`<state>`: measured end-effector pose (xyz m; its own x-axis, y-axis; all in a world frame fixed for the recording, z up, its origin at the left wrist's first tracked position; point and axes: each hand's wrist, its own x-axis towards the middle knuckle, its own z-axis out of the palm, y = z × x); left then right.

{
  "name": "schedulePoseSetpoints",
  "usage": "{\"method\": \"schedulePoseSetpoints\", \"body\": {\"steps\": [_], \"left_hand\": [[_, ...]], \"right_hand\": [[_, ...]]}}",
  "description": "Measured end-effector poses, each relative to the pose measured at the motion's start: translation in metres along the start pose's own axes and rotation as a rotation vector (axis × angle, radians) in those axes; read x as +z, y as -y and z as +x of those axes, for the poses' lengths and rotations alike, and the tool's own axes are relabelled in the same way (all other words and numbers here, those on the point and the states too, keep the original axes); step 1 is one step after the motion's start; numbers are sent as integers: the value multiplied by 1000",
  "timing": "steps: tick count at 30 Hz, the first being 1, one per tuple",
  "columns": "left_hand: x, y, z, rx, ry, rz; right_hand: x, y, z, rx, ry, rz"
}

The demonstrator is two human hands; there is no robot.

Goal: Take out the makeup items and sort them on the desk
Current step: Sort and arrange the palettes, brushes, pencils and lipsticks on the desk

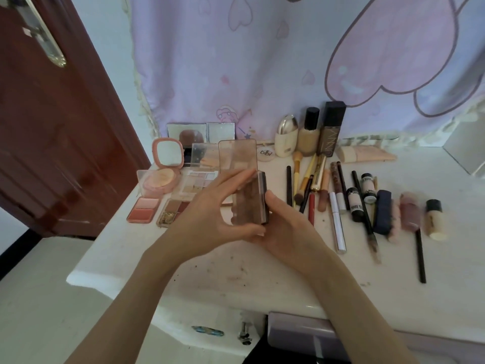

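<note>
Both hands hold a brown eyeshadow palette (248,200) with a clear smoky lid, lifted above the middle of the white desk (262,271). My left hand (212,208) grips its left side, fingers spread over the front. My right hand (284,227) supports its lower right edge. The lid stands raised. Other palettes lie to the left: a pink round compact with mirror (162,172), a two-pan blush (143,210), a pale palette (196,182). Bottles (309,135) stand at the back. Pencils, brushes and tubes (341,203) lie in a row on the right.
A dark red door (52,127) stands at the left beside the desk. A lilac cartoon curtain (262,61) hangs behind the desk. A grey-lilac bag (301,334) sits at the desk's front edge below my arms. A white box (467,151) is at the far right.
</note>
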<state>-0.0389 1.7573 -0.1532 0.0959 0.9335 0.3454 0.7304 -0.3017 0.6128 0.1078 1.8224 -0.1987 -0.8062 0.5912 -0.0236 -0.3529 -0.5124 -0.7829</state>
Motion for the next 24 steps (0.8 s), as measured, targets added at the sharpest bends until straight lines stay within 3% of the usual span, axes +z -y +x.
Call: {"method": "schedulePoseSetpoints", "body": {"steps": [8, 12, 14, 18, 24], "left_hand": [[-5, -1, 5, -51, 20, 96], [-6, 1, 7, -97, 64, 13], [-4, 2, 7, -128, 79, -114], [-4, 6, 7, -242, -35, -302], [-9, 9, -4, -415, 69, -335]], "right_hand": [[1, -1, 1, 47, -57, 30], [-1, 1, 1, 25, -65, -14], [-1, -3, 2, -102, -104, -211], [1, -16, 5, -429, -221, -850], [-4, -23, 8, -549, -207, -1048]]}}
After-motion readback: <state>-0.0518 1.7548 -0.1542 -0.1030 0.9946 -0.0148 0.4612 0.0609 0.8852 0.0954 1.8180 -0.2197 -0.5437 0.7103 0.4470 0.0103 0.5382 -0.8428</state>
